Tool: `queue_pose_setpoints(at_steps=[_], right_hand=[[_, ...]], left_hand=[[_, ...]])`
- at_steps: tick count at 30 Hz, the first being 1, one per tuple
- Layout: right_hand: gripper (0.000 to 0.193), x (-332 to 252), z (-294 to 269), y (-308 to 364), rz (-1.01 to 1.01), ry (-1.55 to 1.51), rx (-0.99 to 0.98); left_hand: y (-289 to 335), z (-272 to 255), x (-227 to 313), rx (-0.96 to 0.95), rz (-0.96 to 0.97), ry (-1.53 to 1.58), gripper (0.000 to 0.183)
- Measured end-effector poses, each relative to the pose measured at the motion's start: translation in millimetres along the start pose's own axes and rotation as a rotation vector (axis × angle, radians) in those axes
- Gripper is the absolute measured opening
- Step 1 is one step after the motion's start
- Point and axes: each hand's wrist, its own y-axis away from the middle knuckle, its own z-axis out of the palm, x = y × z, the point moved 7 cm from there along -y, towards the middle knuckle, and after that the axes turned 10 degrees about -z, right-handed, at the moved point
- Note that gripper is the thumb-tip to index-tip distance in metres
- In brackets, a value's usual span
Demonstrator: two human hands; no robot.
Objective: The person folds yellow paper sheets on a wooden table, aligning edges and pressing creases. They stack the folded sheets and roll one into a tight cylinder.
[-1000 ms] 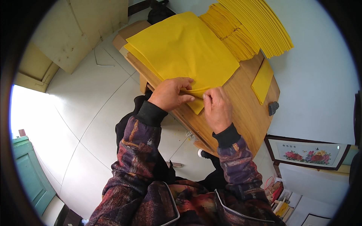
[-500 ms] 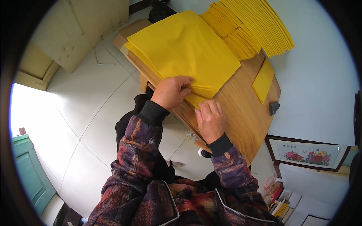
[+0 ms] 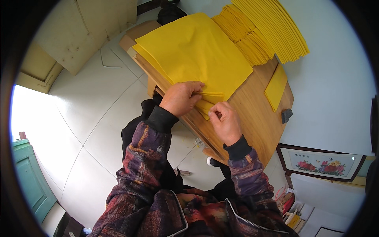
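Note:
Large yellow felt-like fabric sheets (image 3: 193,47) lie stacked on a wooden table (image 3: 252,114), their near corner turned up in folds. My left hand (image 3: 181,98) is closed on the folded fabric layers (image 3: 213,96), its thumb under the fold and its fingers on top. Just right of the lower corner of the fabric, my right hand (image 3: 227,123) is closed, with thumb and fingertips pressed together. Whether a small thing is pinched there I cannot make out.
Thick stacks of folded yellow pieces (image 3: 272,29) stand at the far right against the wall. One folded yellow piece (image 3: 275,87) and a small dark object (image 3: 287,114) lie near the table's right edge. A framed flower picture (image 3: 321,162) is at the right.
My right hand has drawn back slightly to the right from the fabric's edge, and its fingers have curled in. My left hand keeps its hold on the folds.

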Motion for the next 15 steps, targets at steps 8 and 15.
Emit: queue_pose_setpoints(at_steps=[8,15], right_hand=[[0.011,0,-6,-7,0.058,-0.056,-0.016],[0.009,-17,-20,-20,-0.156,0.317,0.154]], left_hand=[[0,0,1,-0.010,-0.007,0.009,0.017],[3,-2,6,0.011,0.075,-0.013,0.017]])
